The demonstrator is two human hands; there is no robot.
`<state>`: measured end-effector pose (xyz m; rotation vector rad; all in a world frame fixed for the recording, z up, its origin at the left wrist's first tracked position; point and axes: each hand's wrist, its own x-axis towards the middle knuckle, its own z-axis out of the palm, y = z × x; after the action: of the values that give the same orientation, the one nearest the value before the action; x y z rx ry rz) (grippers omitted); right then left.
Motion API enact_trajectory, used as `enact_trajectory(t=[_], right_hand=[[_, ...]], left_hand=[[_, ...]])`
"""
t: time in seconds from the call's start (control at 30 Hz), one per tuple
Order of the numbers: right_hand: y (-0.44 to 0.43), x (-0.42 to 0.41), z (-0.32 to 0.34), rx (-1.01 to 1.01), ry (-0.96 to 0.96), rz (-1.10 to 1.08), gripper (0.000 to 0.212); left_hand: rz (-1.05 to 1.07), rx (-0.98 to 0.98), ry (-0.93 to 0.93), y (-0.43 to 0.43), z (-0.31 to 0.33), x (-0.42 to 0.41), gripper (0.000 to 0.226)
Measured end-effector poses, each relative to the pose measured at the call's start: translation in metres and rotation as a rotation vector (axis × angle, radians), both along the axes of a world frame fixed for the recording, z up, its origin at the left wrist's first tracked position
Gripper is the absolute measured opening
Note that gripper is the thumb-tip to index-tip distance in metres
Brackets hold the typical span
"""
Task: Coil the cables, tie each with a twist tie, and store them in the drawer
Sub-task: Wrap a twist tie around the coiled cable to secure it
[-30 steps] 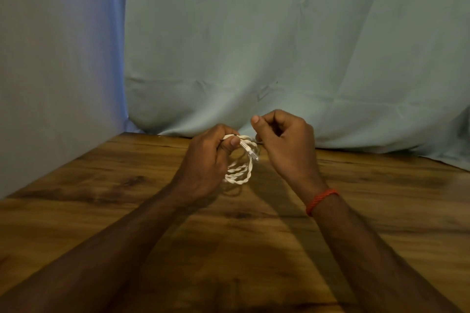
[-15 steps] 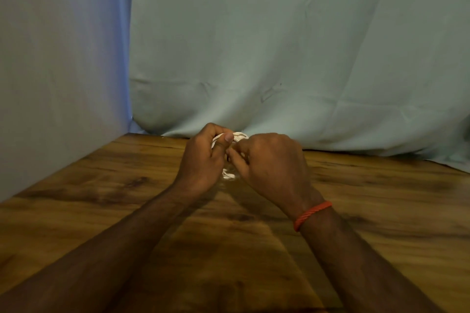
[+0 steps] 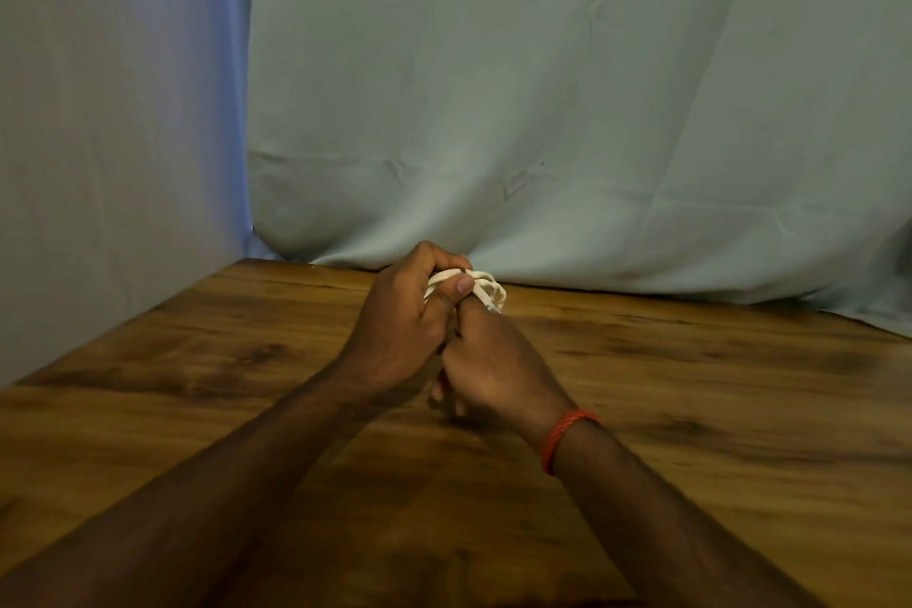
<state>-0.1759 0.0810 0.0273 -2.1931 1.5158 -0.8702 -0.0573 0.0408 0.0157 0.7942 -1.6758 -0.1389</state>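
Observation:
A coiled white cable (image 3: 486, 287) shows above the wooden table (image 3: 691, 400), held up between both hands. My left hand (image 3: 399, 326) grips the top of the coil, its thumb pressed across the strands. My right hand (image 3: 493, 360) sits just below and to the right, its fingers curled against the lower part of the coil, which it hides. A small metal plug end (image 3: 491, 306) pokes out beside my right index finger. No twist tie or drawer is visible.
Pale blue-grey cloth (image 3: 543, 114) hangs behind the table and along its left side. An orange thread band (image 3: 565, 437) circles my right wrist. The table's brown wood-grain top stretches to the right and toward me.
My right hand has come in from the upper right, dropped below the coil and closed against it. The lower loops seen earlier are now covered by the hands.

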Motion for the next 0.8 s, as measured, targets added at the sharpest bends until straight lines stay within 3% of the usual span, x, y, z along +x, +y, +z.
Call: enact_trajectory(t=[0.2,0.3,0.57,0.8], right_hand=[[-0.001,-0.001,-0.002,-0.397,0.143,-0.149,0.024],[0.002,-0.001,-0.001,-0.475,0.193,-0.188,0.022],[0.0,-0.004,0.016,-0.465,0.151,-0.14,0.033],[-0.002,-0.01,0.028,-0.268,-0.048,-0.022,0.035]], left_hand=[[-0.031,0.101,0.116,-0.001,0.004,0.003,0.024],[-0.047,0.103,0.131,0.0,0.006,0.003,0.026],[0.002,-0.081,0.071,0.009,0.011,0.003,0.023],[0.08,-0.151,0.044,0.005,0.01,0.011,0.012]])
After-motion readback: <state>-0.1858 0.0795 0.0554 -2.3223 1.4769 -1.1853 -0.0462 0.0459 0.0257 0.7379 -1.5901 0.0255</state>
